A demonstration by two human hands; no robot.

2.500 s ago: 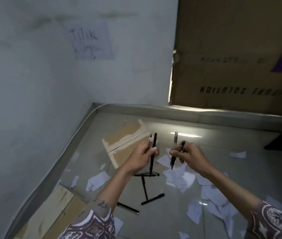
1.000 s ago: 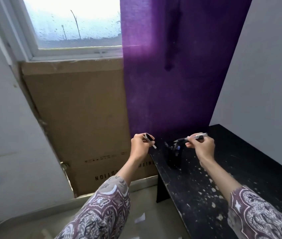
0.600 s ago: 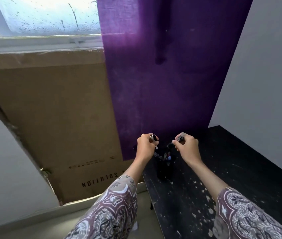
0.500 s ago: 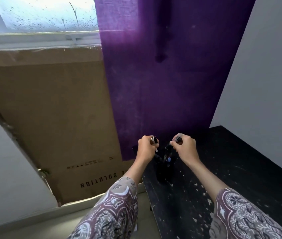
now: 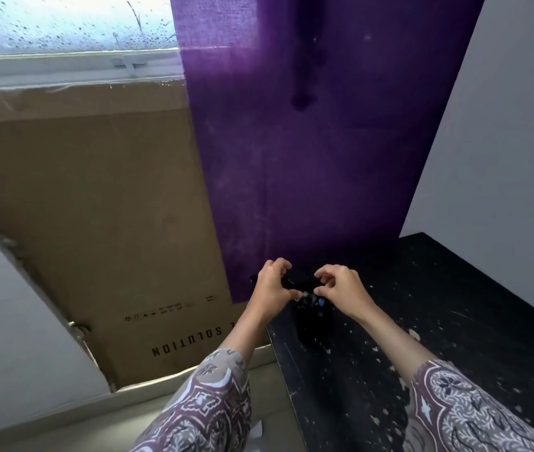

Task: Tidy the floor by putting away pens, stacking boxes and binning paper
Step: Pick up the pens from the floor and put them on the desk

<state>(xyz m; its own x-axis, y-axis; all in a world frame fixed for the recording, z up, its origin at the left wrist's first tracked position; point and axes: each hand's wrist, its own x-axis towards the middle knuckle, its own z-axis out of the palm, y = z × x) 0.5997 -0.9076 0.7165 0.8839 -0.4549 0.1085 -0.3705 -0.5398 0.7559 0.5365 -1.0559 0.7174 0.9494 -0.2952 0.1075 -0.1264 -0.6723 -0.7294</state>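
Both hands over the pen holder (image 5: 313, 321), a small dark cup standing near the left front corner of the black table (image 5: 454, 337).

Left hand (image 5: 270, 288): just left of the holder's mouth, fingers curled, thumb and forefinger at a pen end there. Looks like a pinch, but the dark blur leaves me unable to tell for sure.

Right hand (image 5: 340, 290): just right of the mouth, fingers curled with tips drawn together above it. Whether they pinch a pen or are only drawn together, cannot tell.

The two hands are close together, nearly touching over the holder.

Pens (image 5: 311, 300): several ends stick up out of the holder, one with a blue tip. Exact number too small to count.

Around the holder: purple curtain (image 5: 308, 158) hangs behind it; a large cardboard box (image 5: 96, 223) leans against the wall to its left, under the window (image 5: 73, 24). One scrap of paper (image 5: 257, 430) on the floor, below and left of the holder.

Progress, as a judgement: the pen part is in hand, with pens going into the holder. Stacking of boxes and binning of paper are not shown done; no bin in view, and at least one scrap remains on the floor. Most of the floor is out of view.
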